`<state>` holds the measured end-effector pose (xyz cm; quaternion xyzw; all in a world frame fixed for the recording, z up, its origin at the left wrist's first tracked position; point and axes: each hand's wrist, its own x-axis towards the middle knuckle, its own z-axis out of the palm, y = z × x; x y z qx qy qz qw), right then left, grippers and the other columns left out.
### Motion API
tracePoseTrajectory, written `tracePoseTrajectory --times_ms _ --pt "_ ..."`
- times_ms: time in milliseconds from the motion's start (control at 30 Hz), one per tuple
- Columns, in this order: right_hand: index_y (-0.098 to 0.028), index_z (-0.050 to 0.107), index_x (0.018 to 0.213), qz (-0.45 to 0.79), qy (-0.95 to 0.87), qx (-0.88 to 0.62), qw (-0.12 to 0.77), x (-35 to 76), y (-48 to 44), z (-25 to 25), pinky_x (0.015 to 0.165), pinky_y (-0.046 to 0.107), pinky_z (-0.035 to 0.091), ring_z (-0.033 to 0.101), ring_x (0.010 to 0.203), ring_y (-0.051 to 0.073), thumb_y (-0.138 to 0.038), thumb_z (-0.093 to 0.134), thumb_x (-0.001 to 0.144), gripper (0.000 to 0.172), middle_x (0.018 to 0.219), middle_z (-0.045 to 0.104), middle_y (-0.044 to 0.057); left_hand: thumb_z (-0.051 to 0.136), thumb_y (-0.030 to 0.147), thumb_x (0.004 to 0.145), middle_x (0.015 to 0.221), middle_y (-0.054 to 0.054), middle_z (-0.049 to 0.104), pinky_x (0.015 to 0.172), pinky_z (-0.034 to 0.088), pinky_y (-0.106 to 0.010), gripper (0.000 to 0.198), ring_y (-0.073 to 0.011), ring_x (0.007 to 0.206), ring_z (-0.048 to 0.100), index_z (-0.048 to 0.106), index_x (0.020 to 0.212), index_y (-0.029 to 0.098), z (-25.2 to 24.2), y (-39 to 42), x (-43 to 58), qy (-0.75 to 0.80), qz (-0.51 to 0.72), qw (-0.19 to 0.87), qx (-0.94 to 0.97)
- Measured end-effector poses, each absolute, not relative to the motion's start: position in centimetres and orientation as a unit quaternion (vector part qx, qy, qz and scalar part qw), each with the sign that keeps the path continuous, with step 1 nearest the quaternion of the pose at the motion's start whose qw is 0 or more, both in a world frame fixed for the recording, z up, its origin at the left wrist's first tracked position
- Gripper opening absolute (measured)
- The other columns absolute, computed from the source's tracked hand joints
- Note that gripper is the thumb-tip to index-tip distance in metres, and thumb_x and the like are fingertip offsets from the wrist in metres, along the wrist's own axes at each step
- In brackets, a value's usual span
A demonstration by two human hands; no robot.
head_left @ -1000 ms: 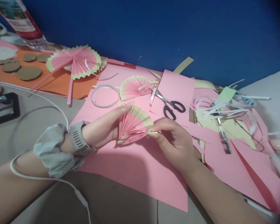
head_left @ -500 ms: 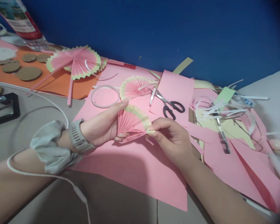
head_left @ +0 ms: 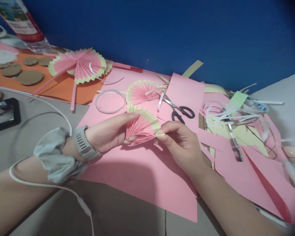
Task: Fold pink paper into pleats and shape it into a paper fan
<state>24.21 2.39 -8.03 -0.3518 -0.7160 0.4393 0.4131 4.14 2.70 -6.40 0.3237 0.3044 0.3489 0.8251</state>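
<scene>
A pleated paper fan (head_left: 144, 124), pink with a yellow-green outer band, is spread between my two hands above a pink paper sheet (head_left: 127, 183). My left hand (head_left: 113, 131) holds its left side, thumb on top and the other fingers partly hidden underneath. At the fan's right edge, my right hand (head_left: 180, 144) pinches the yellow-green rim between thumb and index finger. Just behind lies a second paper fan (head_left: 140, 91) of the same colours. Black-handled scissors (head_left: 180, 111) rest near it, beside a ring of tape (head_left: 110, 101).
Finished-looking fans with pink sticks (head_left: 83, 64) lie on orange paper (head_left: 59, 87) at the left, near cardboard discs (head_left: 29, 77) and a bottle (head_left: 27, 29). Paper strips (head_left: 233, 114) and a pen (head_left: 233, 141) cover the right side. A white cable (head_left: 64, 185) crosses my left forearm.
Both hands stay on the fan. My left thumb has slid slightly right and down across the pleats, and the fan has risen a little.
</scene>
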Motion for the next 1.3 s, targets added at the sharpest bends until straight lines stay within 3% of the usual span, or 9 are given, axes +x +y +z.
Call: tracePoseTrajectory --times_ms 233,400,467,600,767,900,1100,1300 --pt "-0.023 0.057 0.084 0.437 -0.698 -0.363 0.436 24.2 2.5 -8.3 0.058 0.022 0.052 0.061 0.062 0.009 -0.024 0.059 0.086 0.004 0.069 0.061 -0.004 0.046 0.043 0.086 0.069 -0.004 0.060 0.047 0.046 -0.021 0.031 -0.0099 0.049 0.052 0.059 0.084 0.015 -5.7 2.7 3.7 0.274 0.393 0.838 0.262" --pt "-0.025 0.058 0.086 0.448 -0.689 -0.356 0.445 24.2 2.5 -8.5 0.061 0.024 0.053 0.062 0.065 0.010 -0.025 0.059 0.087 0.001 0.073 0.061 -0.004 0.040 0.043 0.089 0.062 -0.004 0.060 0.044 0.045 -0.019 0.037 -0.0101 0.048 0.052 0.061 0.079 0.014 -5.6 2.6 3.8 0.253 0.385 0.850 0.253" --pt "-0.028 0.058 0.095 0.444 -0.684 -0.355 0.457 24.2 2.5 -8.5 0.066 0.026 0.055 0.062 0.071 0.011 -0.026 0.061 0.085 0.010 0.080 0.061 -0.002 0.037 0.040 0.091 0.058 -0.003 0.057 0.041 0.041 -0.017 0.039 -0.0082 0.044 0.048 0.060 0.075 0.013 -5.5 2.6 4.0 0.272 0.387 0.849 0.237" --pt "-0.032 0.047 0.114 0.497 -0.662 -0.344 0.443 23.8 2.5 -8.4 0.067 0.030 0.057 0.064 0.080 0.015 -0.039 0.071 0.074 0.047 0.091 0.061 0.000 0.029 0.038 0.093 0.053 0.000 0.052 0.038 0.035 -0.016 0.042 -0.0063 0.039 0.042 0.059 0.074 0.015 -5.3 2.5 4.2 0.332 0.409 0.829 0.186" --pt "-0.026 0.054 0.114 0.586 -0.663 -0.359 0.296 23.1 1.9 -7.5 0.079 0.033 0.058 0.067 0.093 0.017 -0.030 0.070 0.077 0.040 0.106 0.067 0.002 0.031 0.048 0.091 0.052 0.000 0.048 0.038 0.033 -0.017 0.048 -0.0062 0.040 0.039 0.057 0.068 0.015 -5.5 2.2 4.7 0.289 0.413 0.834 0.223" --pt "-0.024 0.060 0.110 0.588 -0.661 -0.359 0.297 23.0 1.8 -7.1 0.092 0.034 0.053 0.064 0.104 0.018 -0.027 0.069 0.077 0.034 0.113 0.067 0.002 0.034 0.050 0.090 0.052 0.001 0.045 0.037 0.030 -0.016 0.048 -0.0051 0.038 0.037 0.056 0.067 0.015 -5.5 2.1 5.2 0.284 0.411 0.836 0.227" --pt "-0.023 0.064 0.103 0.607 -0.640 -0.367 0.296 23.1 2.1 -7.2 0.087 0.032 0.054 0.065 0.100 0.018 -0.027 0.069 0.078 0.026 0.108 0.069 0.002 0.020 0.043 0.094 0.051 -0.001 0.045 0.039 0.033 -0.018 0.054 -0.0066 0.039 0.038 0.058 0.068 0.014 -5.4 2.1 5.1 0.281 0.398 0.849 0.206" --pt "-0.024 0.065 0.098 0.625 -0.623 -0.366 0.295 23.1 2.1 -7.0 0.085 0.029 0.054 0.066 0.093 0.015 -0.023 0.070 0.076 0.023 0.098 0.069 -0.001 0.023 0.040 0.093 0.057 -0.004 0.054 0.044 0.039 -0.021 0.050 -0.0093 0.042 0.046 0.062 0.077 0.013 -5.9 1.9 5.1 0.266 0.416 0.841 0.219"
